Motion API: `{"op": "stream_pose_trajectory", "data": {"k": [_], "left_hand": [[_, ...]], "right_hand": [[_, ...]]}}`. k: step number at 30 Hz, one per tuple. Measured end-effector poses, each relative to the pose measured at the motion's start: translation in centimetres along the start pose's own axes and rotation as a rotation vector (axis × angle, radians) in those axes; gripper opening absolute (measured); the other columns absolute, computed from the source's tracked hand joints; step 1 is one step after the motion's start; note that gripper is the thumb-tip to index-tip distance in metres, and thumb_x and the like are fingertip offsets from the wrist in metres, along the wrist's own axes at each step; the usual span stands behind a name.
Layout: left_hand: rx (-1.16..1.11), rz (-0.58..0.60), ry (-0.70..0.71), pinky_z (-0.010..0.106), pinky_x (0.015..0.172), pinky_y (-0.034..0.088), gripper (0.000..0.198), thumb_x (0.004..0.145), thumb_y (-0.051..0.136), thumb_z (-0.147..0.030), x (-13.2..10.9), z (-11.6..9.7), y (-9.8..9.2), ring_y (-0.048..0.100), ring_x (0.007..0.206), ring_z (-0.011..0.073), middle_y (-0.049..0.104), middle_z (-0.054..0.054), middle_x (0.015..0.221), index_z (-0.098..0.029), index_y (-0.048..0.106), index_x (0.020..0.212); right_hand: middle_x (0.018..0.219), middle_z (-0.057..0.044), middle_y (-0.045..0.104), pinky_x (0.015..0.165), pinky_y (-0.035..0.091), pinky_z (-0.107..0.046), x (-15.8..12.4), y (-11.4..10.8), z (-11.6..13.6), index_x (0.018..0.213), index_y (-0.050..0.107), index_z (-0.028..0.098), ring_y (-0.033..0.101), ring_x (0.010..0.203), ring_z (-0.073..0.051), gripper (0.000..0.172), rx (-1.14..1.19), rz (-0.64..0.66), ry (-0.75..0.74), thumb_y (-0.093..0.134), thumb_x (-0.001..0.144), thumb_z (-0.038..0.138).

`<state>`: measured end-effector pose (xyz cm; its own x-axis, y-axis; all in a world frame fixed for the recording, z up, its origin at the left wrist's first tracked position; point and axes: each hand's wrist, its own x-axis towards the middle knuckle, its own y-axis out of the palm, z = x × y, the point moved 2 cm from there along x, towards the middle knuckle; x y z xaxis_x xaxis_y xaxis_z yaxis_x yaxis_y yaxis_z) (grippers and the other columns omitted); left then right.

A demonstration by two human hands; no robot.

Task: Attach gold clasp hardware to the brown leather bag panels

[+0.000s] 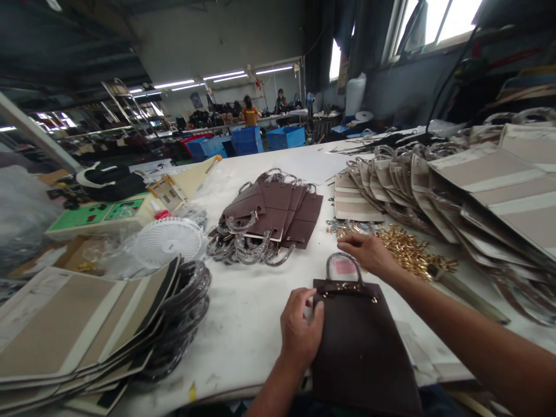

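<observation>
A dark brown bag panel [360, 347] with a wrapped handle lies on the white table [247, 307] in front of me. My left hand [300, 330] rests curled on its upper left corner, fingers pressing the panel's edge. My right hand [368, 252] reaches past the handle [343, 267] toward a heap of small gold metal fittings [406, 249]; its fingers are bent together over the fittings and what they hold is hidden.
A fanned stack of brown panels with wrapped handles [271, 217] lies ahead. Beige striped panels [478, 185] pile up at right, more flat panels [73, 330] at left. A white fan [167, 240], a green-faced device [102, 214] and a tool [464, 292] lie about. People work far behind.
</observation>
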<state>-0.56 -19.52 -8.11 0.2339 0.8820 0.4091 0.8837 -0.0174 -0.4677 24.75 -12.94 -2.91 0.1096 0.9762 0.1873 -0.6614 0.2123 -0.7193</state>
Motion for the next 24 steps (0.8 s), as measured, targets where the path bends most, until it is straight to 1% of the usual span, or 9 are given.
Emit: {"op": "stream_pose_trajectory", "data": {"k": [2, 5, 7, 9, 12, 16, 19, 22, 24], "left_hand": [[-0.071, 0.012, -0.005, 0.029, 0.072, 0.054, 0.033, 0.092, 0.067, -0.020, -0.6, -0.6, -0.2, 0.064, 0.085, 0.0160, 0.067, 0.004, 0.109, -0.025, 0.062, 0.124], [-0.162, 0.061, -0.004, 0.026, 0.064, 0.053, 0.047, 0.086, 0.077, -0.025, -1.8, -1.8, -0.3, 0.065, 0.084, 0.0162, 0.068, 0.004, 0.111, -0.026, 0.061, 0.130], [-0.165, 0.072, 0.014, 0.027, 0.067, 0.054, 0.038, 0.087, 0.076, -0.023, -2.6, -2.5, -0.3, 0.066, 0.087, 0.0170, 0.070, 0.004, 0.107, -0.025, 0.065, 0.124], [-0.145, 0.079, 0.016, 0.028, 0.075, 0.055, 0.026, 0.092, 0.070, -0.021, -3.3, -2.8, -0.3, 0.068, 0.090, 0.0178, 0.072, 0.004, 0.103, -0.024, 0.069, 0.117], [-0.164, 0.127, -0.047, 0.030, 0.083, 0.055, 0.019, 0.097, 0.065, -0.026, -3.9, -2.7, -0.3, 0.069, 0.093, 0.0179, 0.074, 0.003, 0.102, -0.025, 0.073, 0.115], [-0.205, 0.171, -0.149, 0.030, 0.087, 0.055, 0.026, 0.101, 0.060, -0.036, -3.8, -2.2, -0.5, 0.070, 0.100, 0.0189, 0.075, 0.004, 0.110, -0.025, 0.072, 0.122], [-0.232, 0.199, -0.163, 0.032, 0.092, 0.055, 0.030, 0.103, 0.057, -0.038, -3.5, -1.8, -0.6, 0.070, 0.105, 0.0201, 0.075, 0.005, 0.114, -0.023, 0.072, 0.125], [-0.276, 0.218, -0.206, 0.033, 0.097, 0.054, 0.032, 0.103, 0.056, -0.040, -3.4, -1.3, -0.7, 0.070, 0.108, 0.0211, 0.075, 0.006, 0.115, -0.022, 0.073, 0.124], [-0.307, 0.243, -0.237, 0.032, 0.096, 0.055, 0.034, 0.102, 0.057, -0.042, -3.4, -1.0, -0.8, 0.070, 0.107, 0.0213, 0.075, 0.006, 0.114, -0.022, 0.073, 0.124]], "right_hand": [[0.081, -0.002, 0.077, 0.064, 0.052, -0.030, -4.2, 0.8, 2.2, 0.094, 0.078, 0.022, 0.068, 0.068, -0.019, 0.035, 0.145, 0.062, 0.045, 0.059, 0.096, 0.051], [0.077, -0.002, 0.074, 0.066, 0.051, -0.029, -10.5, 3.4, 5.0, 0.089, 0.076, 0.021, 0.065, 0.069, -0.019, 0.036, 0.672, 0.168, 0.220, 0.071, 0.088, 0.057], [0.080, -0.002, 0.074, 0.070, 0.052, -0.029, -13.5, 5.0, 6.0, 0.085, 0.074, 0.020, 0.065, 0.074, -0.018, 0.036, 0.880, 0.139, 0.313, 0.077, 0.084, 0.056], [0.080, -0.001, 0.073, 0.070, 0.052, -0.028, -15.2, 6.2, 6.3, 0.082, 0.072, 0.021, 0.065, 0.075, -0.018, 0.036, 0.958, 0.067, 0.374, 0.081, 0.081, 0.056], [0.077, -0.001, 0.071, 0.063, 0.052, -0.027, -16.0, 6.8, 6.1, 0.083, 0.071, 0.021, 0.063, 0.070, -0.018, 0.039, 0.926, -0.004, 0.398, 0.082, 0.078, 0.058], [0.085, -0.004, 0.074, 0.063, 0.054, -0.028, -16.1, 6.3, 5.7, 0.090, 0.075, 0.021, 0.065, 0.072, -0.019, 0.039, 0.779, 0.001, 0.321, 0.075, 0.085, 0.060], [0.092, -0.004, 0.077, 0.072, 0.056, -0.033, -16.3, 6.3, 5.5, 0.098, 0.077, 0.024, 0.069, 0.081, -0.023, 0.033, 0.685, 0.027, 0.240, 0.069, 0.090, 0.055], [0.097, -0.003, 0.079, 0.086, 0.057, -0.038, -16.4, 6.5, 5.2, 0.098, 0.078, 0.027, 0.072, 0.091, -0.026, 0.026, 0.579, 0.018, 0.178, 0.071, 0.089, 0.050], [0.099, -0.003, 0.080, 0.090, 0.056, -0.039, -16.1, 6.6, 5.0, 0.096, 0.079, 0.028, 0.073, 0.094, -0.028, 0.023, 0.509, -0.001, 0.159, 0.072, 0.088, 0.048]]}}
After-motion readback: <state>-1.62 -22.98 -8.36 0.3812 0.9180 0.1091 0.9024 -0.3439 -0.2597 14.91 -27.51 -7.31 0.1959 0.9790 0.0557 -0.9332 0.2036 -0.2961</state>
